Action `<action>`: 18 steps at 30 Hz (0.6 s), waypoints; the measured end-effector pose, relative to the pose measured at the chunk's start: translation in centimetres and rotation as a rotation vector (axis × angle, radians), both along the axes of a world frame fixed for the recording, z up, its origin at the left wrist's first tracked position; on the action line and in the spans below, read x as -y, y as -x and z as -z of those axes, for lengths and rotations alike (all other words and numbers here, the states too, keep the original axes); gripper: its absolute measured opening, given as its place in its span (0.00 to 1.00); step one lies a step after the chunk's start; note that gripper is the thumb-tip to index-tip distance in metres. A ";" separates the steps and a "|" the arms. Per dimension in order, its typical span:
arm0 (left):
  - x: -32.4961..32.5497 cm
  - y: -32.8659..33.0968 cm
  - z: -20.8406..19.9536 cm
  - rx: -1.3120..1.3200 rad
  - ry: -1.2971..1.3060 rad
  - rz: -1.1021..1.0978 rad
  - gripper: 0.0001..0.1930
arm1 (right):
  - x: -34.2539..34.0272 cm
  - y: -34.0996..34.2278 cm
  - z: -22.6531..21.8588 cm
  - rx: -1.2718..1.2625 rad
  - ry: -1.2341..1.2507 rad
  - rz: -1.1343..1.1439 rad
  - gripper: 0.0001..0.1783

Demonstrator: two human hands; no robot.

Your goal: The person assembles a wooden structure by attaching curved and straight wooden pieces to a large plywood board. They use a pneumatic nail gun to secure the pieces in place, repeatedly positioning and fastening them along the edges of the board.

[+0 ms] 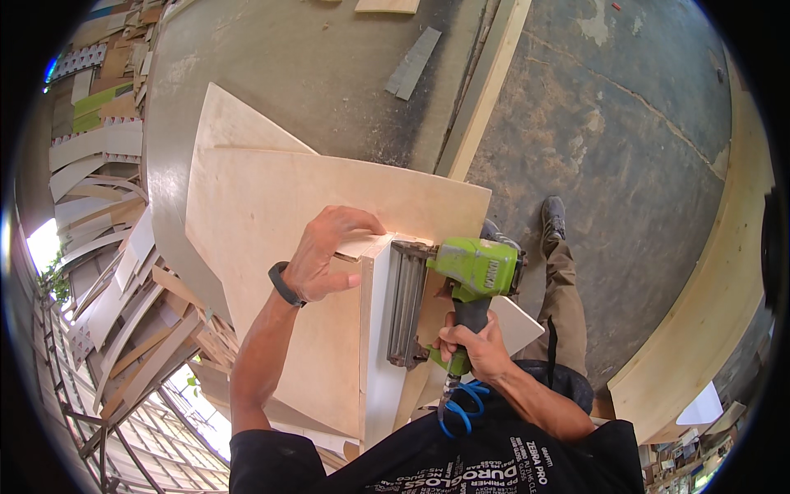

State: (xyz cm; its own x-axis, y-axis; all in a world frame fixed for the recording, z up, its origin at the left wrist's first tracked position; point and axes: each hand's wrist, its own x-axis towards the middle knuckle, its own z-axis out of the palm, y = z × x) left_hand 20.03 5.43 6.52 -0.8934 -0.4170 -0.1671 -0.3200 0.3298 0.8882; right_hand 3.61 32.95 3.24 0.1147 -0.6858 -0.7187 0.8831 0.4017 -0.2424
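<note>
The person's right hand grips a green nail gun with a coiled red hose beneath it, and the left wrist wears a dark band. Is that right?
Not quite: the coiled hose is blue, not red, as the head view shows. The right hand does grip the green nail gun.

Nail gun [469, 267] in the right hand [477, 346]: short line of lettering [492, 274] on its green housing, just above the fist, turned sideways to this view. Black T-shirt [494, 449] below both hands: white block print in several lines of mixed size, some running at a slant; biggest letters roughly under the right hand, small rows to either side. White strips [123, 138] in the offcut pile, well off to the left of the left hand [325, 247]: repeated red printed marks, too small to read
</note>
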 end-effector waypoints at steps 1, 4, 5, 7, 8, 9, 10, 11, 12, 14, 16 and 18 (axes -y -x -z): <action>0.3 -0.1 0.2 0.009 0.047 0.046 0.27 | 0.0 0.0 0.0 0.003 -0.007 0.003 0.03; 0.3 -0.1 0.1 0.061 0.101 0.082 0.26 | 0.4 0.2 -0.5 0.014 -0.025 0.013 0.03; 0.2 -0.2 0.0 0.082 0.104 0.076 0.26 | 0.6 0.3 -0.7 0.018 -0.030 0.015 0.04; 0.1 -0.5 0.5 0.059 0.111 0.059 0.25 | 0.5 0.2 -0.6 0.023 -0.027 0.012 0.04; 0.1 -0.6 0.7 0.048 0.115 0.053 0.25 | 0.3 0.2 -0.4 0.024 -0.018 0.008 0.05; 0.1 -0.6 0.7 0.051 0.116 0.054 0.25 | 0.2 0.1 -0.2 0.025 -0.008 0.004 0.05; 0.1 -0.6 0.6 0.054 0.117 0.056 0.26 | 0.2 0.1 -0.2 0.025 -0.009 0.001 0.06; 0.1 -0.5 0.6 0.057 0.118 0.057 0.26 | 0.2 0.1 -0.2 0.024 -0.010 -0.003 0.06; 0.0 -0.5 0.6 0.061 0.122 0.057 0.26 | 0.3 0.2 -0.3 0.024 -0.011 -0.008 0.07; 0.0 -0.4 0.5 0.068 0.129 0.058 0.26 | 0.5 0.3 -0.5 0.029 -0.008 -0.004 0.08; 0.0 -0.4 0.5 0.074 0.128 0.060 0.26 | 0.4 0.3 -0.5 0.034 -0.013 -0.009 0.10; 0.0 -0.3 0.4 0.081 0.128 0.062 0.26 | 0.3 0.3 -0.3 0.042 -0.025 -0.022 0.14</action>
State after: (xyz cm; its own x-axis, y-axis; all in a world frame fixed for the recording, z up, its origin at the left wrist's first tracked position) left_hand 20.33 5.42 6.10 -0.9041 -0.3835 -0.1884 -0.3639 0.4598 0.8100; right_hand 3.36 32.63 3.51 0.1596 -0.6646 -0.7300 0.8831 0.4265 -0.1953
